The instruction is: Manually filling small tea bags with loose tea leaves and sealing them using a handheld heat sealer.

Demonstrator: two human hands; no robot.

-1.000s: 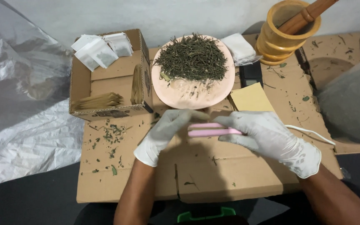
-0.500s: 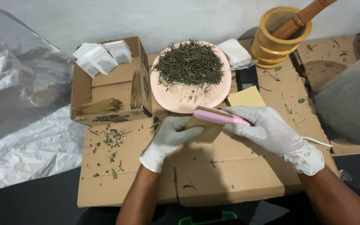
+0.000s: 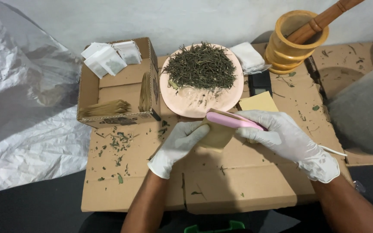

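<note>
Both hands wear white gloves. My left hand [image 3: 178, 146] holds a small brown paper pouch [image 3: 217, 134] upright over the flattened cardboard [image 3: 221, 181]. My right hand [image 3: 288, 140] grips a slim pink handheld tool [image 3: 232, 120] laid across the pouch's top edge; a thin white cord [image 3: 333, 150] trails from it to the right. Just beyond the hands sits a pink plate [image 3: 195, 101] heaped with dried green leaves [image 3: 200, 67].
An open cardboard box [image 3: 117, 88] at the left holds white sachets [image 3: 106, 58] and brown pouches. A wooden mortar with pestle [image 3: 294, 41], a white cloth [image 3: 249, 56], a small black device [image 3: 260, 83] and a yellow paper [image 3: 259, 102] lie behind. Crinkled silver foil [image 3: 18, 116] covers the left.
Both hands lifted slightly toward the plate. The pink tool moved from lying between the hands on the cardboard up onto the top edge of the brown pouch.
</note>
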